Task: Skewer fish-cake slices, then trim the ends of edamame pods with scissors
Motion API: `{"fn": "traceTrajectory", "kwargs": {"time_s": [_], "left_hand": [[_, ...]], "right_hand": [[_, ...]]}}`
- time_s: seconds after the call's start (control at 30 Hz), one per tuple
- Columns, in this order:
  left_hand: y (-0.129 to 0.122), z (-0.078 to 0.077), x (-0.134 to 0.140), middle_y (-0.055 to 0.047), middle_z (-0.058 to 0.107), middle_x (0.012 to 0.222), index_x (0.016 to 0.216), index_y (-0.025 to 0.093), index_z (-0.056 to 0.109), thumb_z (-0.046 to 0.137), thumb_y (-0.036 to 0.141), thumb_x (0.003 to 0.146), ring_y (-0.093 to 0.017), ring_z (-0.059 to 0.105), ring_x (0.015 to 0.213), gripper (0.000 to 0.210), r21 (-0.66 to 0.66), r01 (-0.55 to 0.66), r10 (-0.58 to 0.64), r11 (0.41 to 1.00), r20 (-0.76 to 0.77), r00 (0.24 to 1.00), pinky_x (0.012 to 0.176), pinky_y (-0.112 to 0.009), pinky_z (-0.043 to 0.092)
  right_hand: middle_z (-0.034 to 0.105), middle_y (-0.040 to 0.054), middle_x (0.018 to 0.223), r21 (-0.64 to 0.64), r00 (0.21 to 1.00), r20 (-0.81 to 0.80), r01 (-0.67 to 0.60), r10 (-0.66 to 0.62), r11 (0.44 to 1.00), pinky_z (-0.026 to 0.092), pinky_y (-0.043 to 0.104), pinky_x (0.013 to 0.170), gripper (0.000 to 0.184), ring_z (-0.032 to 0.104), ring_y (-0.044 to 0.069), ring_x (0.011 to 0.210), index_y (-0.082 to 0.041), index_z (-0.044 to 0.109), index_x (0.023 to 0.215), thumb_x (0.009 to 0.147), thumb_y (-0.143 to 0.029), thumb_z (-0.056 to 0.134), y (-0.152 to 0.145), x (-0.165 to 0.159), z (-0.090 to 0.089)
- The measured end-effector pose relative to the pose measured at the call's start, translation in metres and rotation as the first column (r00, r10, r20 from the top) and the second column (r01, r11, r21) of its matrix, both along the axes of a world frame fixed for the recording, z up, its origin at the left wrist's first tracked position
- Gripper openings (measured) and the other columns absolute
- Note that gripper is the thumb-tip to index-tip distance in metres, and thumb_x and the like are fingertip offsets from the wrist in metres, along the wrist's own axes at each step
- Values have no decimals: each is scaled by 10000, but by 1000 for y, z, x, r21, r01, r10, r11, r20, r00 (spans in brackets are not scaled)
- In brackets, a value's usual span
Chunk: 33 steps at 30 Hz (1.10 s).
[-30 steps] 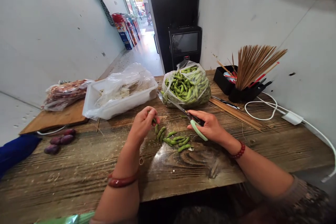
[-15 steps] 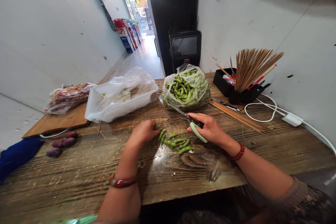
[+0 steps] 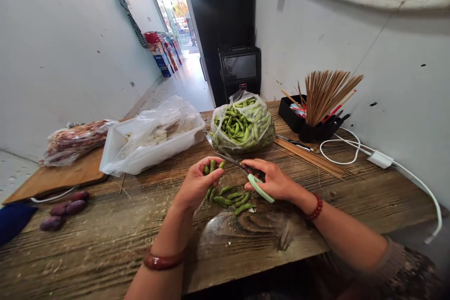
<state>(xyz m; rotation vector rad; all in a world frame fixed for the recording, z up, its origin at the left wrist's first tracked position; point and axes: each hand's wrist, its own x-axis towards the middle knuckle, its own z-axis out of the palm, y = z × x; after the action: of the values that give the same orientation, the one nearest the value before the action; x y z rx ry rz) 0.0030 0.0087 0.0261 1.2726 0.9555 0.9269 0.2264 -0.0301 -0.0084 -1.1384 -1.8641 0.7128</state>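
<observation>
Head view: left hand (image 3: 198,183) is pinching a few green pods (image 3: 213,166); right hand (image 3: 276,180) is gripping scissors (image 3: 260,190), blades angling toward the far edge just beside those pods. Can't tell if they're parted. Loose pods (image 3: 230,199) are lying below the hands, toward the near edge of the wooden tabletop (image 3: 116,243); bag of pods (image 3: 242,126) is sitting by the far edge. Risk: left fingertips are sitting near the blades, so a mistimed squeeze could nick skin; an uneven pinch could drop pods.
</observation>
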Motion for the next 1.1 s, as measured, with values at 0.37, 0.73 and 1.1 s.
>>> {"fn": "traceTrajectory", "kwargs": {"time_s": [0.37,0.73,1.1], "left_hand": [[-2,-4,2,51,477,611,789,158,675,781,316,694,-54,372,507,212,64,6,-6,998,-9,1000,460,-174,301],[-2,-5,1,25,510,663,770,143,680,779,307,694,-71,397,593,207,119,8,-3,993,-41,999,531,-187,316],[1,1,0,25,601,655,829,174,551,773,264,699,-29,374,461,272,-107,-60,86,992,254,963,427,-142,230]], "right_hand": [[652,83,1042,13,997,49,-65,64,998,502,316,793,594,601,186,879,-158,597,1243,702,-306,793,-1,0,1],[682,67,965,28,997,14,-70,69,997,513,284,729,539,617,167,794,-178,641,1212,722,-350,785,1,2,-3],[677,99,1091,23,999,2,49,-49,999,524,332,804,524,647,218,927,-171,624,1203,730,-343,769,0,0,-2]]}}
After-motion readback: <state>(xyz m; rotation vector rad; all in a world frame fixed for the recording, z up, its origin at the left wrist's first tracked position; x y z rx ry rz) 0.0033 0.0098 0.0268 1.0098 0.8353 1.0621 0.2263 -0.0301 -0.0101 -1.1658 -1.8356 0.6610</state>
